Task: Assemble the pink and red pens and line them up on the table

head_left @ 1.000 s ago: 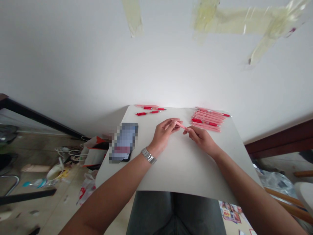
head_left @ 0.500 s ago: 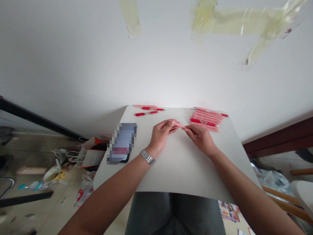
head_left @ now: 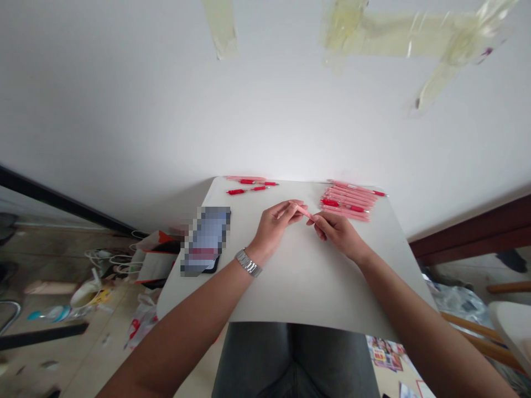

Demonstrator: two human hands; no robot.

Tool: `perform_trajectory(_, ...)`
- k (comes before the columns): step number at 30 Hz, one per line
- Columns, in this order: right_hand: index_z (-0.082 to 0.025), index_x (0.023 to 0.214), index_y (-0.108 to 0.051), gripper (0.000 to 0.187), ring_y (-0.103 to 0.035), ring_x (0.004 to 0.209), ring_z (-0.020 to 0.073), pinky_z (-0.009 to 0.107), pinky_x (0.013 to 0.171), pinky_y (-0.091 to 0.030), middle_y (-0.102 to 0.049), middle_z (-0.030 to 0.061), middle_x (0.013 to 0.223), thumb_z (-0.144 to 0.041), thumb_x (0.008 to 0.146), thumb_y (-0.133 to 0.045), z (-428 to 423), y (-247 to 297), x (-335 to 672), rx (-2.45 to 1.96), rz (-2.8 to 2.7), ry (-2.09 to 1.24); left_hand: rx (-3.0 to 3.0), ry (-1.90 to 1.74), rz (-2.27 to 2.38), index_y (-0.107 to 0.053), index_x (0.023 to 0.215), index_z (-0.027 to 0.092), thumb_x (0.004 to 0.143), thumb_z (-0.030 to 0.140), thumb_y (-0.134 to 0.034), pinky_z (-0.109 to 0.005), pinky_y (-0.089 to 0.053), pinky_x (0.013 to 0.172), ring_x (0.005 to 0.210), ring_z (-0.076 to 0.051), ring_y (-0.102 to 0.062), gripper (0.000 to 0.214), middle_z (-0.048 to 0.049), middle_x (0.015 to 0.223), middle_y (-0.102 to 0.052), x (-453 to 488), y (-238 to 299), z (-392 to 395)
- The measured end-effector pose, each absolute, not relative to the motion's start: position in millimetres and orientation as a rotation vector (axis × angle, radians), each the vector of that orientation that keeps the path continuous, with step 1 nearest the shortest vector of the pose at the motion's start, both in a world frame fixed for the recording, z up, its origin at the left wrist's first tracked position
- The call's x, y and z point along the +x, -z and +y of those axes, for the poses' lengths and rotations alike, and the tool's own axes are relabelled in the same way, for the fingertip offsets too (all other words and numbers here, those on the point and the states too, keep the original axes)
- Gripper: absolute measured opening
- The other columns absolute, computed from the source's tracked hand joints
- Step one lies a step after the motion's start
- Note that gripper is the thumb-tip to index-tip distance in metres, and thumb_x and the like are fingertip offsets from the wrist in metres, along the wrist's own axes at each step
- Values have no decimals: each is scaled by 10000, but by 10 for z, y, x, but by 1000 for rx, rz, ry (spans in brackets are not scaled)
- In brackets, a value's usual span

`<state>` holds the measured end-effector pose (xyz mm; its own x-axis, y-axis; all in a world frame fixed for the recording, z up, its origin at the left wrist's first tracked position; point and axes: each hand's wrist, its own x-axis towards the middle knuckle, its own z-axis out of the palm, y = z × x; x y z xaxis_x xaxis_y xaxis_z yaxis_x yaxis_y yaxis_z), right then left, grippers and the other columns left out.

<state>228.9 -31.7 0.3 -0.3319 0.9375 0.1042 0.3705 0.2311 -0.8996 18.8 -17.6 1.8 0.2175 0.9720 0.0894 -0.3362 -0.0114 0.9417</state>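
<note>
A slim pink pen (head_left: pixel 305 211) is held between my two hands above the middle of the white table (head_left: pixel 290 287). My left hand (head_left: pixel 279 221) grips its upper left end, fingers closed round it. The thumb and fingertips of my right hand (head_left: pixel 335 231) pinch the lower right end. Just beyond my right hand lies a pile of pink pens (head_left: pixel 350 194), with a red pen (head_left: pixel 344 206) on top. At the table's back left are another red pen (head_left: pixel 248 190) and a few more red and pink pens.
A phone (head_left: pixel 207 237), blurred out, lies at the table's left. The white wall (head_left: pixel 265 110) rises right behind the table. On the floor at left are a plastic bottle (head_left: pixel 50 314), a paper cup (head_left: pixel 84 294) and bags. A wooden-legged chair (head_left: pixel 473 329) stands at right.
My right fingers have shifted slightly at the pen's lower end, and more of the pen shows between my hands. My left hand keeps its grip. The view has moved slightly.
</note>
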Motion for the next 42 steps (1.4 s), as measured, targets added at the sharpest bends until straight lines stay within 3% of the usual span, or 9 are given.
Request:
perform_trajectory(5,-189,949,-677,412,-459,578,132,287,559,-343,-584,-12,660,-579,1025,-570,-342,-15,2246,-1280,-1844,-861,1021,-1252,829,-823,1018,169,877,551,-792,-425,-597,1011,1055,-250,-755,408,-140,1181,-790,200,5,-169)
perform_trajectory(12,-208,979,-640,311,-474,655,146,291,604,-369,-581,-4,751,-519,985,-646,-302,86,2265,-1257,-1865,-718,1039,-1259,838,-825,1027,164,876,549,-793,-403,-602,1002,1050,-240,-753,414,-132,1133,-800,202,6,-174)
perform_trajectory(17,-215,1100,-648,327,-528,657,157,300,617,-401,-607,-2,748,-523,1046,-554,-324,37,2269,-1262,-1889,-819,1053,-1246,822,-807,1110,164,897,544,-774,-413,-590,1024,1076,-244,-742,437,-131,1141,-797,201,11,-165)
perform_trajectory(23,-210,822,-627,496,-554,646,155,308,658,-424,-598,9,696,-537,1109,-389,-326,-38,2283,-1263,-1931,-840,1087,-1226,793,-785,1198,170,926,536,-746,-439,-569,1065,1140,-264,-727,457,-130,1138,-795,184,30,-163)
perform_trajectory(32,-194,955,-710,439,-560,650,157,298,615,-406,-647,26,757,-542,1077,-471,-300,19,2300,-1271,-1925,-757,1074,-1194,721,-781,1221,168,898,500,-793,-476,-534,1115,1203,-290,-713,463,-142,1178,-790,182,42,-145)
perform_trajectory(36,-199,958,-697,396,-533,630,158,302,595,-391,-626,19,729,-526,1067,-501,-292,29,2301,-1274,-1909,-733,1090,-1191,698,-761,1268,182,917,455,-786,-475,-521,1141,1227,-279,-705,445,-129,1172,-793,180,47,-145)
perform_trajectory(42,-217,992,-631,252,-563,682,165,300,627,-422,-678,32,821,-467,1013,-602,-281,67,2301,-1280,-1914,-622,1094,-1204,750,-800,1175,176,906,450,-796,-446,-557,1093,1124,-251,-734,384,-122,1190,-787,184,69,-138)
